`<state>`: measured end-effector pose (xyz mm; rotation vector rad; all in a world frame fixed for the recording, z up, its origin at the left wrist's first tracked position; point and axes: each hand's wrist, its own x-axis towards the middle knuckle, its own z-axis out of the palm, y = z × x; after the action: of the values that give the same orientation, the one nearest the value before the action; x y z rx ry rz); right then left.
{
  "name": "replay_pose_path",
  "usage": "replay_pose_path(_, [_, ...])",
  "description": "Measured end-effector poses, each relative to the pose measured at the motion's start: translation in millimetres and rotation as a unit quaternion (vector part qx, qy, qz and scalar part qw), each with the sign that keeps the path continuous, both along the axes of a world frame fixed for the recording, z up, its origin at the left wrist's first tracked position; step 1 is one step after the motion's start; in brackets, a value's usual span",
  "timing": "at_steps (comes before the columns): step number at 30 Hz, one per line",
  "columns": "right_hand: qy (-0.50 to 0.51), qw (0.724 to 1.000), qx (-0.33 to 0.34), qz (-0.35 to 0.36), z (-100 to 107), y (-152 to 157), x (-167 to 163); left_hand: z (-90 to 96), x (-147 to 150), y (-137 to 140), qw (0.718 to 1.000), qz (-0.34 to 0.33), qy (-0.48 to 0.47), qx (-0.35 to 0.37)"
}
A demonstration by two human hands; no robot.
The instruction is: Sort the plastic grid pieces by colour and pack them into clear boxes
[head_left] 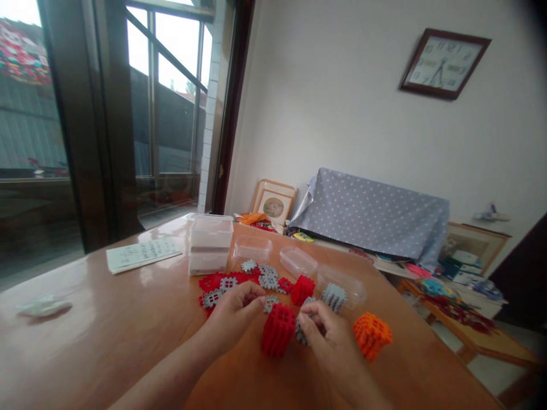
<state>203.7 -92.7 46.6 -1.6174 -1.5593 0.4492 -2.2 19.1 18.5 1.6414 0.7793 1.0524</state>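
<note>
Plainly, toothed plastic squares [278, 333]

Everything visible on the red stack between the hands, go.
The red stack is made of flat, toothed-edge pieces layered together, plastic by the look, with square openings in its upper face. It rests on the glossy brown table, between the left hand and the right hand. A gray stack sits close by on the right-hand side; contact is unclear.
</note>
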Motion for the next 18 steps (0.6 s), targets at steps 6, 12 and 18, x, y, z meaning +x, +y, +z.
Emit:
replay_pose_path(6, [0.011, 0.999, 0.044, -0.029, 2.9, -3.4, 0.4, 3.3, -12.0, 24.7, 0.994, 0.104, -0.004, -0.036])
replay_pose_path(12, [0.067, 0.993, 0.070, -0.073, -0.2, -0.2, 2.2, 9.1, 0.3, 54.0, 0.993, 0.098, 0.059, 0.030])
replay_pose_path(18, [0.119, 0.973, 0.129, -0.146, -7.5, 3.8, 10.7, 10.9, 40.4, 94.6, 0.959, 0.030, 0.247, 0.137])
